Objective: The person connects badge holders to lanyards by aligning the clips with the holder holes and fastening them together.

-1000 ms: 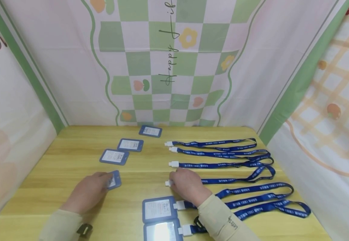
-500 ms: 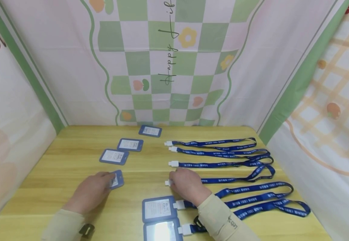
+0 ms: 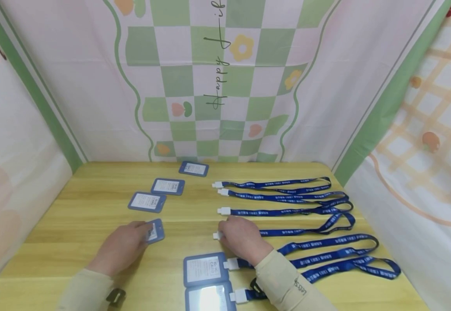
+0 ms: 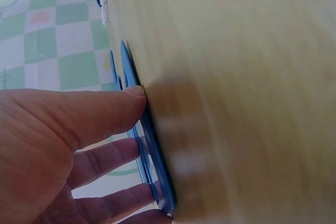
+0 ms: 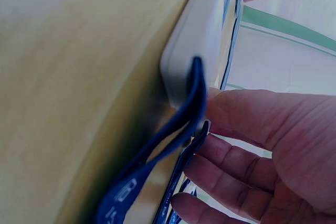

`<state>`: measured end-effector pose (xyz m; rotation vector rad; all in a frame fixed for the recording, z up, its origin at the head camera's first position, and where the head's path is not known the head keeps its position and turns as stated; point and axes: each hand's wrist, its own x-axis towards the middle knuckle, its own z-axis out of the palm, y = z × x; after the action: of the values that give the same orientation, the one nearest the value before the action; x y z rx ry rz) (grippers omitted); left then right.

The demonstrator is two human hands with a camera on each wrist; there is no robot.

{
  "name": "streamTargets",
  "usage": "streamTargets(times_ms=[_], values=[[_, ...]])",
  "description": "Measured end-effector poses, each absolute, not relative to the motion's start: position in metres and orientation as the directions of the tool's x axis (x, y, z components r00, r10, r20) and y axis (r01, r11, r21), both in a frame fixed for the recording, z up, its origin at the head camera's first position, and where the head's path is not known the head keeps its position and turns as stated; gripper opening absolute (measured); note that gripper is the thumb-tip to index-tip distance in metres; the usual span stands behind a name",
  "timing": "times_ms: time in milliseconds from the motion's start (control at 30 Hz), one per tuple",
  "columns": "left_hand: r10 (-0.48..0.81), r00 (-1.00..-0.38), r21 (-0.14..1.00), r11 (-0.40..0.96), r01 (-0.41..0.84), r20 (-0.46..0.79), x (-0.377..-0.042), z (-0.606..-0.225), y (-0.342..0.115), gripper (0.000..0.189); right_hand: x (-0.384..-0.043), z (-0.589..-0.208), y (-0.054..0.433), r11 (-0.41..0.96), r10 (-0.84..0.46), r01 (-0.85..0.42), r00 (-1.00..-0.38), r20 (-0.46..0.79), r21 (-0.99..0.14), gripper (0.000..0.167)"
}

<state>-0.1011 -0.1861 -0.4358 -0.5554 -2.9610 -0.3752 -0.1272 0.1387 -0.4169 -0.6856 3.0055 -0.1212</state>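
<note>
A yellow wood-grain table (image 3: 73,216) spreads beneath everything. Looped dark-blue printed ribbon lanyards (image 3: 272,213) stretch across its right side. The left hand (image 3: 122,246) and right hand (image 3: 242,237) both bend thumb toward fingers. The left grips a rectangular blue-framed badge holder (image 3: 156,231) by one end — left of the lanyards, nearer than three matching blue-framed holders (image 3: 147,202). The right pinches a small white plastic clip (image 3: 216,236) — it belongs to the fourth lanyard from the back.
</note>
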Motion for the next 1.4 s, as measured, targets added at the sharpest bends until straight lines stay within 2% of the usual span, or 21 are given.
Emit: streamTargets(times_ms=[1067, 1400], values=[[0.368, -0.92, 0.219, 0.894, 0.39, 0.135, -0.102, -0.436, -0.168, 0.041, -0.126, -0.419, 0.137, 0.897, -0.436, -0.432, -0.9, -0.026, -0.096, 0.007], [0.387, -0.906, 0.227, 0.879, 0.418, 0.171, -0.101, -0.435, -0.159, 0.039, -0.125, -0.419, 0.137, 0.896, -0.436, -0.432, -0.899, -0.024, -0.1, 0.007]])
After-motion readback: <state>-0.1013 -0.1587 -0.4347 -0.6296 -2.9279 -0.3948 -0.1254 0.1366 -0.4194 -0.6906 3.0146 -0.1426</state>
